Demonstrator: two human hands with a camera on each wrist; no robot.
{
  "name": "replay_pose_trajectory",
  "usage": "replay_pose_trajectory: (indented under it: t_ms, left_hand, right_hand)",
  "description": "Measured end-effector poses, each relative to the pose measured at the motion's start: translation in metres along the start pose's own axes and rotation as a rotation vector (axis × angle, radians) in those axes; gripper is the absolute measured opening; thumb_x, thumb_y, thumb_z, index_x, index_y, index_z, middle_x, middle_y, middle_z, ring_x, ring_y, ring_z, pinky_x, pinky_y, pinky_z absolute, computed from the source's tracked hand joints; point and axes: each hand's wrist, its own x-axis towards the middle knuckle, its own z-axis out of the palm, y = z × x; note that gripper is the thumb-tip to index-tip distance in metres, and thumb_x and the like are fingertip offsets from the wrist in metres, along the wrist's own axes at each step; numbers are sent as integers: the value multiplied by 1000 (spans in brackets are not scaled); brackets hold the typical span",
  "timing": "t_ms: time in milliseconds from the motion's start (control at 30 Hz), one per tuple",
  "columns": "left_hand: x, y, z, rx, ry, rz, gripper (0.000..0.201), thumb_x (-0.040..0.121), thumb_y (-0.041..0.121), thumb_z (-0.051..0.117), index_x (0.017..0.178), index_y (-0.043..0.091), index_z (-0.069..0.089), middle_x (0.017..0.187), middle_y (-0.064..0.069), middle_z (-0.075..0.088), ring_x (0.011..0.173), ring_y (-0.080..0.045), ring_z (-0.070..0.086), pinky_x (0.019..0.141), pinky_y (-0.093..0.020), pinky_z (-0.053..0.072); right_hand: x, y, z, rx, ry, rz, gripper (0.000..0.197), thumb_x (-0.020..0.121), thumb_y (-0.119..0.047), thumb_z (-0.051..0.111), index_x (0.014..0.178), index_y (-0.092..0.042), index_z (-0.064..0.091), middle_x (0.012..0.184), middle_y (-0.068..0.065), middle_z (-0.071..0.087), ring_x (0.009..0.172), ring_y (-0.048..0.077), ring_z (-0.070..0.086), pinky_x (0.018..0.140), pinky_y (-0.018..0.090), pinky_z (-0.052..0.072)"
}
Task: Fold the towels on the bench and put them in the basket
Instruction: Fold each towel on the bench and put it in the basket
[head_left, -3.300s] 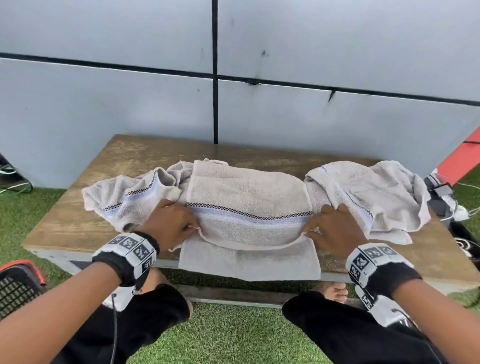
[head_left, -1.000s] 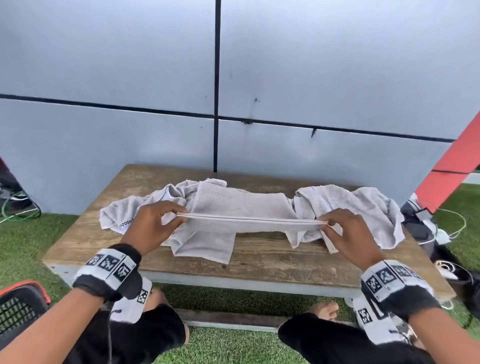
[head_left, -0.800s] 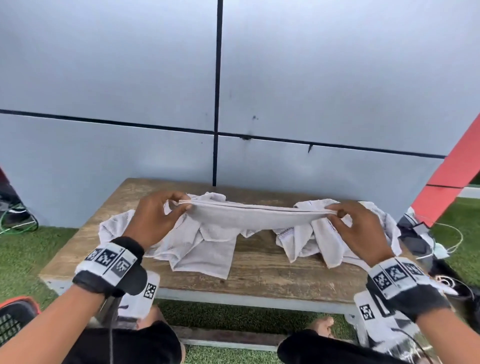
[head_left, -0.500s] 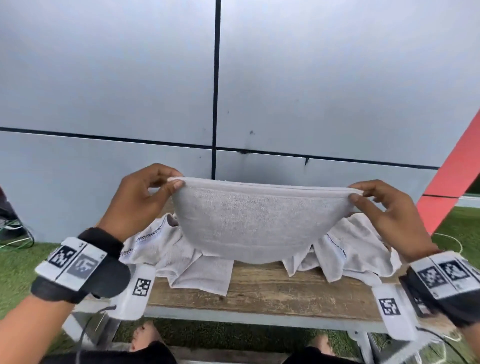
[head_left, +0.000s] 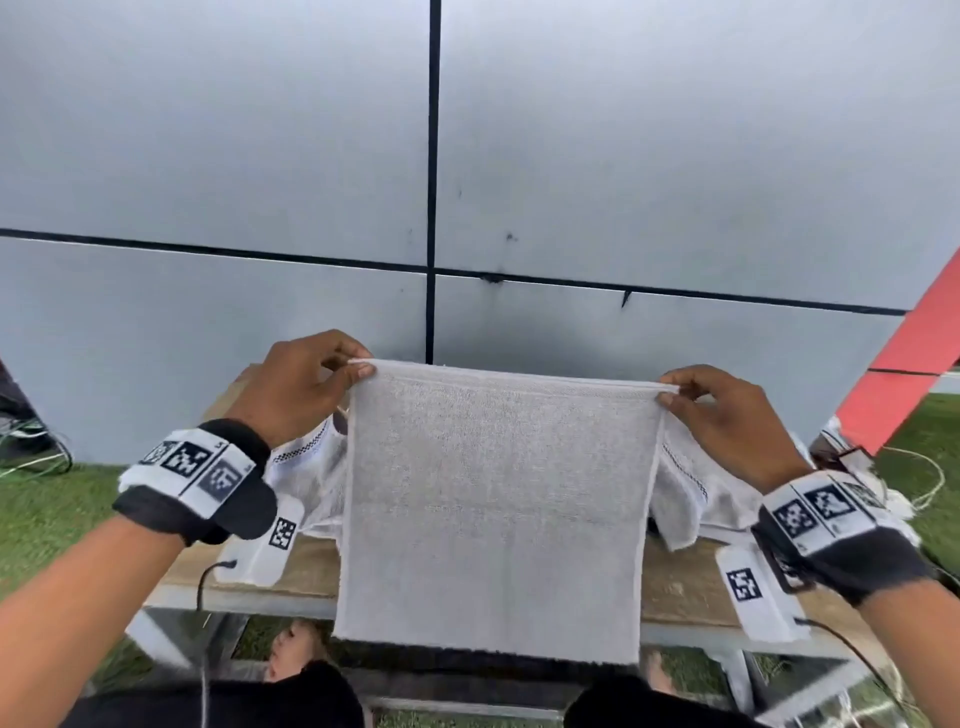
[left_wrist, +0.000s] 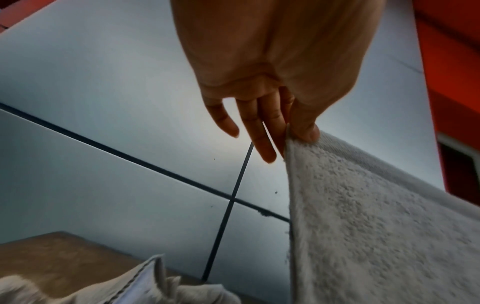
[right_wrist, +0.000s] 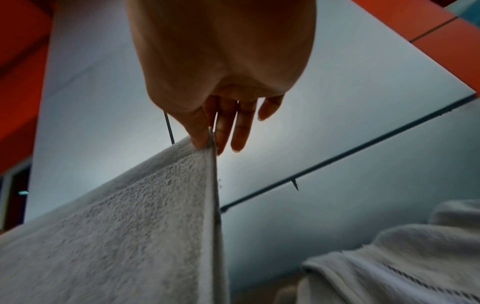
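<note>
My left hand (head_left: 298, 387) pinched the top-left corner of the pale grey terry towel (head_left: 493, 509), thumb on the near face, fingers behind. My right hand (head_left: 727, 421) pinched the top-right corner the same way. In the left wrist view the thumb (left_wrist: 303, 123) pressed the hem against the index finger, and the other fingers (left_wrist: 259, 131) hung straight and loose behind. The right wrist view mirrored that.

The towel hung flat and vertical between the 2 hands, top hem taut and nearly level, side hems straight, bottom edge free below the front lip of the bench. Looped pile, with a narrow flat-woven band along the top hem.

The weathered brown wooden bench (head_left: 675, 582) sat behind the hanging towel. 2 crumpled white towels lay on it: 1 at the left (head_left: 306, 467) with a small black check trim, and 1 at the right (head_left: 685, 493) with a dotted stitched line. Both were behind the held towel; I couldn't tell whether they touched it.

Open air above the top hem and on either side of the hands. Behind the bench stood a smooth grey panel wall (head_left: 208, 156) with thin black seams. A red slanted beam (head_left: 914, 364) stood at the right. Green turf (head_left: 47, 509) ran along both sides. I couldn't see the basket in any view.
</note>
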Motion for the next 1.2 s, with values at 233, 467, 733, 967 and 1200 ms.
replay_pose_trajectory:
  t_ms: [233,467,733,967,1200]
  left_hand:
    - [1,-50,41,98,16,13,5,85,19,67,88,21,63,81,7,64,68,-10,64,71,-35,55]
    - [-69,-92,55,251,-219,226,29,82,48,52,91,24,66,89,15,61,81,-10,59,74,-33,48]
    - [-145,-112,85,370,-377,254,9,79,39,63,86,33,65,87,17,59,82,-6,57,75,-32,42]
    - [-152,-116,87,416,-347,226,10,80,37,62,85,31,67,92,15,66,89,-13,63,83,-36,46]
    - [-154,-124,87,319,-334,78,45,83,67,41,98,35,69,100,13,67,87,-15,63,79,-36,52]
  right_hand:
    - [9,30,54,-20,32,0,17,82,-17,68,89,-30,60,90,-7,64,82,15,60,91,48,44]
    - [-52,71,76,-172,-218,-135,20,75,-18,70,86,-34,65,86,-15,64,85,12,60,77,52,45]
    - [-103,87,86,-369,-608,-109,21,82,-45,55,95,-36,68,105,-24,58,102,4,47,93,39,29]
    - [-118,93,96,-324,-656,-30,18,81,-41,65,98,-46,66,98,-30,53,99,-1,48,103,41,32]
    - [-127,87,96,-263,-551,31,22,83,-40,63,104,-39,67,97,-23,57,97,5,53,104,45,32]
